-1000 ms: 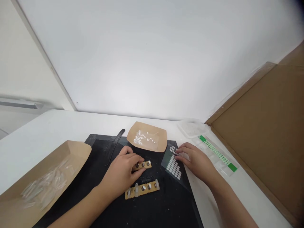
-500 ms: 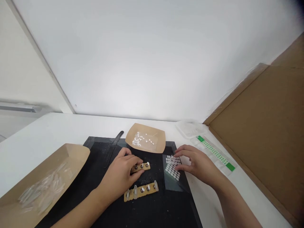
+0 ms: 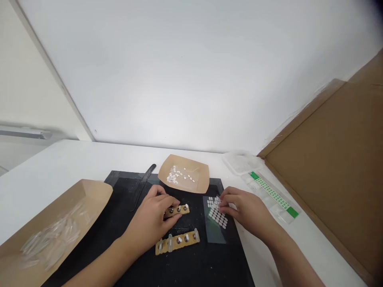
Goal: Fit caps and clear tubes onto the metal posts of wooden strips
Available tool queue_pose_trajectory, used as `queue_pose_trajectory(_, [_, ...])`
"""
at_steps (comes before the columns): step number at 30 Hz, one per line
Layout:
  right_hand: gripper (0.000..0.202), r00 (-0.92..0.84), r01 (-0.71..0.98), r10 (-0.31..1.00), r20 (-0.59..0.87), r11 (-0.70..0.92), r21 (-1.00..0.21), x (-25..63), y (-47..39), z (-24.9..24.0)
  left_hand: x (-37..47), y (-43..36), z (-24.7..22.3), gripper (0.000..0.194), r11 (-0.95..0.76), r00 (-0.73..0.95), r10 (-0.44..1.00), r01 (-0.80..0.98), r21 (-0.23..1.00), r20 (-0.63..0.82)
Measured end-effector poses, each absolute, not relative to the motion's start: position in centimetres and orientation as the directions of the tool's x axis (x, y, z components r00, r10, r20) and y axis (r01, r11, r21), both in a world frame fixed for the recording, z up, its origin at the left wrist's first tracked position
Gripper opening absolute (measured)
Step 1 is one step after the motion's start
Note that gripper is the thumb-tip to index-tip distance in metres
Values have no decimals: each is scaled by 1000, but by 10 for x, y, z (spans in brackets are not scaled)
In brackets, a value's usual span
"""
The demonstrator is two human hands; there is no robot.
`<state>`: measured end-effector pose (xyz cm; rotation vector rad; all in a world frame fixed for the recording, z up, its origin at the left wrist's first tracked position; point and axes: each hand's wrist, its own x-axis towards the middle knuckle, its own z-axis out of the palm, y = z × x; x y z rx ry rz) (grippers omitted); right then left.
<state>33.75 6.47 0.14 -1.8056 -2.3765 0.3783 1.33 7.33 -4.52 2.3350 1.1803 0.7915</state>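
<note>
My left hand (image 3: 154,213) is closed around the left end of a short tan strip (image 3: 185,210) with round dark studs and small white tabs on it; its covered end is hidden. In front lies a second tan strip (image 3: 177,243), bearing several clear false nail tips (image 3: 170,242) upright at its ends and white tabs on its middle studs. My right hand (image 3: 239,203) pinches thumb and fingers together at the upper right part of a clear sheet (image 3: 216,235) covered with rows of small white oval tabs (image 3: 218,217). Whether a single tab is between the fingertips is hidden.
A black mat (image 3: 221,263) lies under the work. A paper tray (image 3: 203,179) with loose white tabs stands behind; a larger tray (image 3: 95,195) with clear nail tips is at left. A black nail file (image 3: 143,183), a green-banded packet (image 3: 273,195) and a cardboard panel (image 3: 329,159) surround it.
My right hand's fingers have closed from a spread pose into a pinch over the tab sheet, whose right side has shifted slightly. My left hand stays on the strip.
</note>
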Motion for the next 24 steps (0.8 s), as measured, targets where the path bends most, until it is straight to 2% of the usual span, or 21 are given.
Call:
queue_pose_trajectory(13, [19,-328,940,945,-13,325,-101,313,57,2,15,73,-41,16,-576,500,811,598,556,303])
queue_pose_trajectory(18, [17,-370,920,929,11,368,-138,316,58,-2,12,74,-38,18,-560,498,820,599,572,282])
queue_pose_trajectory(24, [17,-344,918,939,15,339,-204,320,58,-1,5,79,-33,16,-509,495,844,620,597,205])
